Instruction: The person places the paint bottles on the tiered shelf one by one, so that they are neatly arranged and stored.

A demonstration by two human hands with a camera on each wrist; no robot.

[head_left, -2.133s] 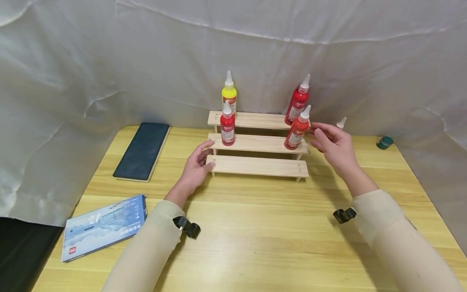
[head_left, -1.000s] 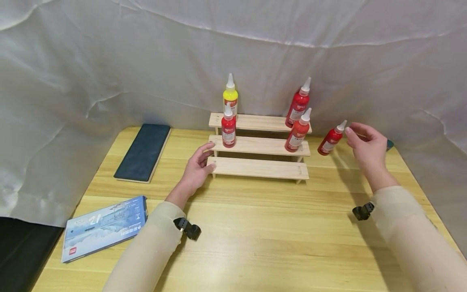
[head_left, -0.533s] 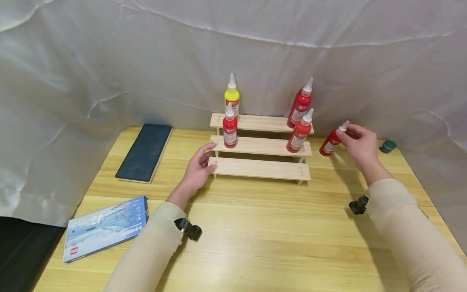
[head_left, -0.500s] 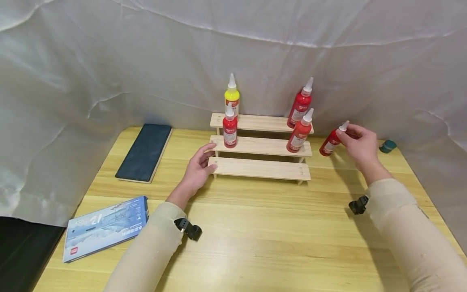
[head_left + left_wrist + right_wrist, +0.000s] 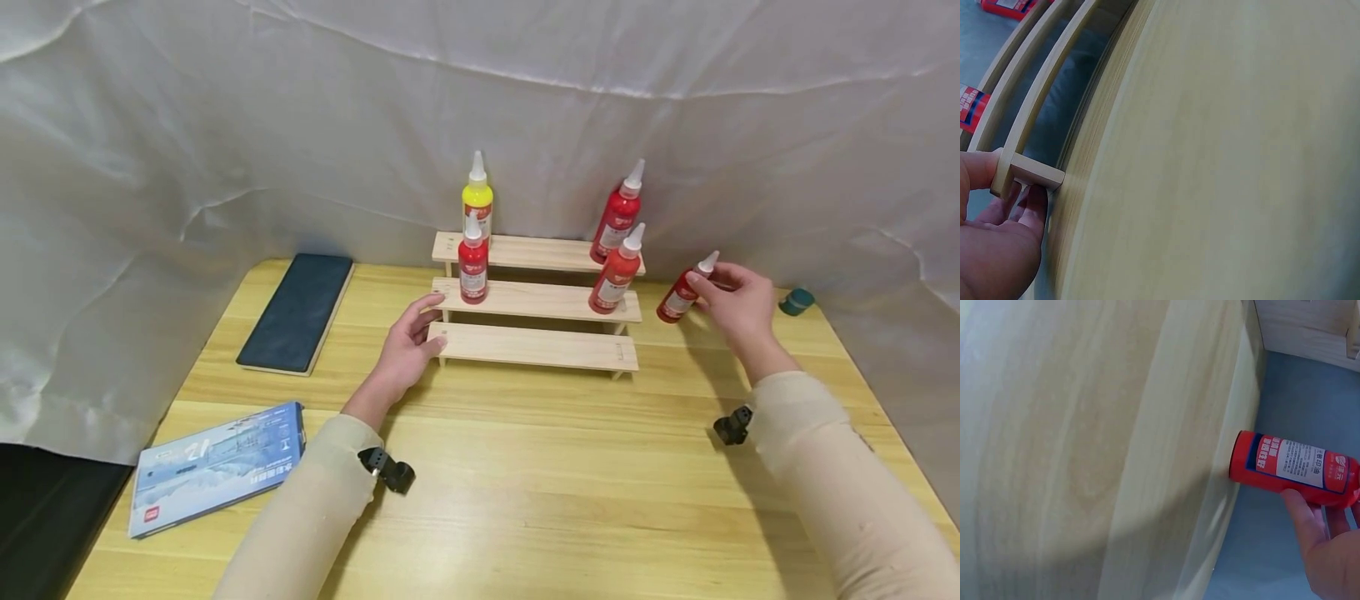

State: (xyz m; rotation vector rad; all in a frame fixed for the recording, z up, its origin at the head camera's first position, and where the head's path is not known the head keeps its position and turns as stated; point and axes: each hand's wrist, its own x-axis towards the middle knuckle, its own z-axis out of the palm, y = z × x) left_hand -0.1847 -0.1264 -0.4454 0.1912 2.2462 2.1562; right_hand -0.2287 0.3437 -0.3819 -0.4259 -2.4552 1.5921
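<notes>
In the head view my left hand (image 5: 407,346) grips the left end of a three-step wooden stand (image 5: 532,344). The left wrist view shows the thumb above the board's end and fingers beneath it. My right hand (image 5: 738,304) holds a red squeeze bottle (image 5: 678,298) by its upper part, right of the stand. That bottle stands on the table with its white nozzle up; the right wrist view shows its label. On the top step stand a yellow bottle (image 5: 477,200) and a red bottle (image 5: 617,218). The middle step holds a red bottle (image 5: 473,271) and an orange-red bottle (image 5: 615,279).
A dark flat block (image 5: 296,312) lies left of the stand. Nearer the front left is a blue printed box (image 5: 217,468). A small dark green cap-like object (image 5: 797,301) sits at the far right. A grey cloth (image 5: 360,117) hangs behind the wooden table (image 5: 487,500).
My right hand moved right from the stand's end, came back to the red bottle's nozzle, then slid lower around its upper part. My left hand stayed at the stand.
</notes>
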